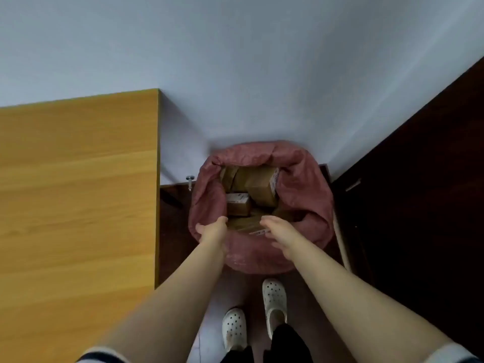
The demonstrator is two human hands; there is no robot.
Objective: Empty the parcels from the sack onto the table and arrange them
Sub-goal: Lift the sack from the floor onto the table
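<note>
Pink plastic rings my left hand (212, 229) and right hand (279, 231), both reaching into the sack (309, 189). My fingers are hidden, so I can't tell their grip. Parcels (259, 184) sit inside, right of the table (78, 179); emptying seems unstarted.

SURFACES | wooden table (78, 192) on your left, its top reaching the wall | dark floor (175, 231) to its right | pink sack (309, 195) stands on that floor against the wall, mouth open upward | your white clogs (273, 297) on the floor just before the sack | small metal fitting (190, 178) at the wall's base, between table and sack
</note>
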